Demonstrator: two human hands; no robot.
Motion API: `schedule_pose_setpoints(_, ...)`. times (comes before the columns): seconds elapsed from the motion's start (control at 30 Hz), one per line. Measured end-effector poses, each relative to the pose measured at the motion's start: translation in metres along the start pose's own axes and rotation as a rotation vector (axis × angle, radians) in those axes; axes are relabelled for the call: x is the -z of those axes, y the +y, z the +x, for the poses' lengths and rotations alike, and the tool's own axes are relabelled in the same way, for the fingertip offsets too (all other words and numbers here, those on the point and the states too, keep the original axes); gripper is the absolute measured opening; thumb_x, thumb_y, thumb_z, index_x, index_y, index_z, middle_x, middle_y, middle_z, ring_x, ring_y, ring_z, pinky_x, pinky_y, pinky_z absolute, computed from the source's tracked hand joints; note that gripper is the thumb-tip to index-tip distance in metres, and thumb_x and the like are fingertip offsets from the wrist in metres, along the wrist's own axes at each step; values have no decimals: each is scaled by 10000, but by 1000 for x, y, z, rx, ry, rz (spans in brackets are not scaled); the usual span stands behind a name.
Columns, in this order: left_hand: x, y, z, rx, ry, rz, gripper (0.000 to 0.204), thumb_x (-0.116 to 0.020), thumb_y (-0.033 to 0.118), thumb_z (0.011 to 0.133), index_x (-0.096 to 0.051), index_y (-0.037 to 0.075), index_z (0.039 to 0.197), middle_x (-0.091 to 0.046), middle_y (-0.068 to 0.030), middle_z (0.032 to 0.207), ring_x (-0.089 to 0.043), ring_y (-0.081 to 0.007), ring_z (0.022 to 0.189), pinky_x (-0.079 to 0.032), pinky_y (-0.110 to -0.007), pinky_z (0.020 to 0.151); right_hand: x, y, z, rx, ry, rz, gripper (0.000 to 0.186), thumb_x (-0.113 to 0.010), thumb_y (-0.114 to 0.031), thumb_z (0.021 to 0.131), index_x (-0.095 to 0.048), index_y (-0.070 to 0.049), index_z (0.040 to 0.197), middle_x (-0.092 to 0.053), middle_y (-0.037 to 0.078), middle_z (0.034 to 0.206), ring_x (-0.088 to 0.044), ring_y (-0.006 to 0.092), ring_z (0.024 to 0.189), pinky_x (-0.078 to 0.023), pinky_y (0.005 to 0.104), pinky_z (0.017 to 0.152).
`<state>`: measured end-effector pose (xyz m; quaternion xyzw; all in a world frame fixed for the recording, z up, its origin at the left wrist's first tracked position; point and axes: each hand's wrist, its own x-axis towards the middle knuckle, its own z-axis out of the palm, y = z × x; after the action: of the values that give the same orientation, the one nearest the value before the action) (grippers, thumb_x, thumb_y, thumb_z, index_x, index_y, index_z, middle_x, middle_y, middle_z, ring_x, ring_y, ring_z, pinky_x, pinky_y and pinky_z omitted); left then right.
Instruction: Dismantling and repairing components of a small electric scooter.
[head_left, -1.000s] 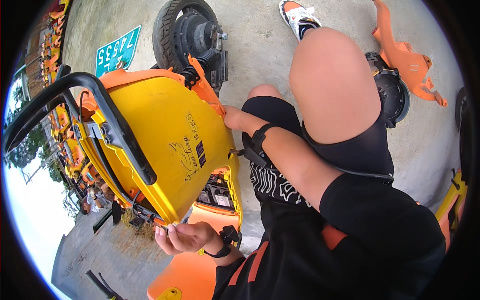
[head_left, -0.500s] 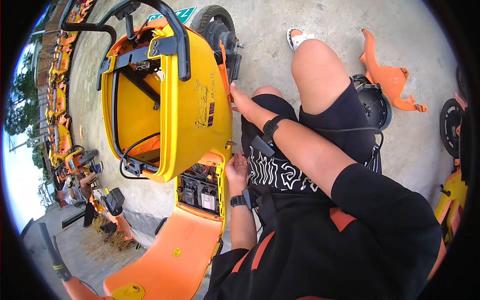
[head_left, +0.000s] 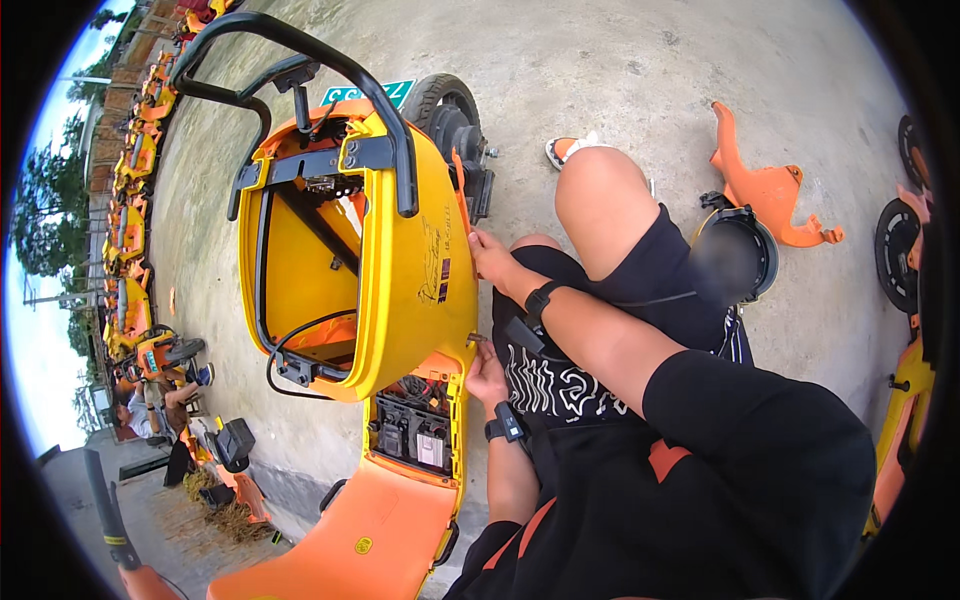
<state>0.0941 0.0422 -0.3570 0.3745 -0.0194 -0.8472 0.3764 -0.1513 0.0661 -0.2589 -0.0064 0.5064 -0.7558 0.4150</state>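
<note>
A yellow scooter body [head_left: 400,270] with an open storage compartment stands at my left. My right hand [head_left: 492,258] reaches across to its side, with thumb and fingertips closed at the lower end of a narrow orange trim strip [head_left: 461,185]. Lower down, my left hand [head_left: 487,376] has its fingertips bent together at a small metal fitting [head_left: 474,340] that sticks out of the yellow side. Part of its grip is hidden by the fingers. Below the body, an uncovered bay [head_left: 412,435] shows wiring and a silver box beside the orange seat [head_left: 360,520].
A black tubular rack [head_left: 300,35] juts over the compartment, with the rear wheel [head_left: 445,105] behind. An orange plastic part [head_left: 757,185] and a round black housing [head_left: 765,262] lie on concrete at right. Another person [head_left: 150,410] sits far left near a row of scooters [head_left: 128,235].
My left hand's fingertips have come up to the metal fitting. My right hand has closed more at the orange strip. The view has shifted, so the scooter sits lower and farther right.
</note>
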Motion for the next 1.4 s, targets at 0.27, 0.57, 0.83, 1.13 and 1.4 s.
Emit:
schedule_pose_setpoints(0.27,13,12,11,-21,67,44,473,-441,-98,807,-451,-100,1280,-514,-222,1296,-480,-353,1224,-338,-490,1101,-1,25,17,164,51,141,368,-440,-239,1031,-509,-9,1310,-624,125,1176,-589,198,1059,-442,316,920)
schedule_pose_setpoints(0.57,17,24,7,-119,33,438,421,-376,-67,892,-426,-135,1304,-477,-219,1346,-413,-331,1305,-309,-448,1138,2,19,20,231,45,-113,392,-429,-301,1032,-538,1,1258,-638,126,1147,-596,223,1046,-444,329,910)
schedule_pose_setpoints(0.83,-14,1,-1,37,110,-29,460,-424,-44,844,-446,-82,1301,-491,-214,1354,-431,-357,1301,-301,-502,1131,28,-8,12,-15,-88,-71,649,-215,-550,1022,-486,-76,1372,-542,93,1340,-482,244,1252,-403,392,957)
schedule_pose_setpoints(1.13,-9,36,-45,251,268,544,293,-406,122,955,-511,-22,1187,-614,-169,1192,-597,-276,1086,-476,-354,916,12,-5,-11,-131,-280,44,793,-178,-669,961,-217,-106,1518,-228,62,1570,-206,259,1444,-231,469,1131)
schedule_pose_setpoints(1.4,-37,85,-107,-477,-69,1507,229,-507,144,938,-584,19,1113,-688,-129,1007,-665,-265,908,-519,-331,776,-17,-80,-4,-306,111,211,705,-197,-526,993,-277,4,1451,-400,194,1441,-390,341,1327,-252,467,1127)
